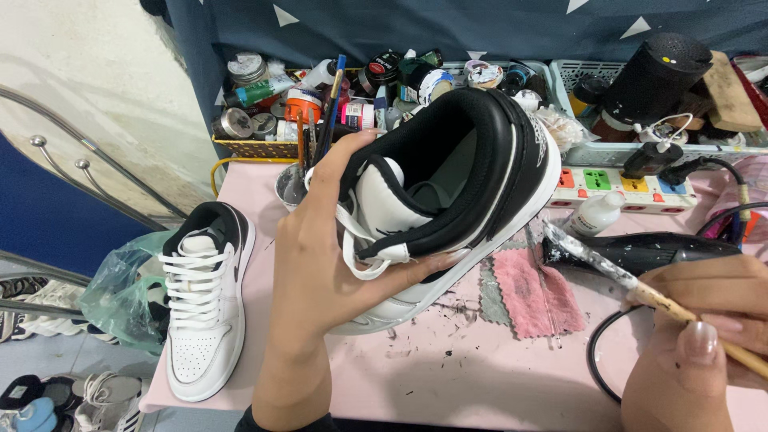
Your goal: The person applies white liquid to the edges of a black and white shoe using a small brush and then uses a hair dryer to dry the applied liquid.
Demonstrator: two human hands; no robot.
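Black-and-white leather sneaker (448, 200), unlaced, sits tilted in the left hand (320, 264), whose grip is closed on it: the thumb runs up along the white tongue side and the fingers wrap under the sole, so the shoe is lifted off the pink worktop (416, 376) with its heel opening turned toward the camera. The white tongue is folded over and the dark lining shows inside.

At the near right, the right hand (704, 336) has its grip closed on a wooden-handled paintbrush (624, 276), pinched between thumb and fingers, the paint-caked bristle end pointing far-left toward the shoe but apart from it.

Under and just right of the lifted shoe lie a pink cloth rag (532, 300) and a grey cloth scrap (492, 292), flat on the worktop among dark paint flecks. Behind the brush lies a black hair dryer (640, 248) on its side, its cable looping toward the near edge. Farther back, a small white squeeze bottle (596, 214) leans against a white power strip with coloured sockets (624, 188).

Along the far edge, a yellow plastic basket (256, 148) holds a crowd of paint jars, tubes and brushes; a pale blue basket (592, 152) to the right carries a black cylindrical speaker (652, 76).

At the left edge of the worktop rests a second black-and-white sneaker with white laces (204, 296), toe toward the near side, just beside a crumpled green plastic bag (120, 292).
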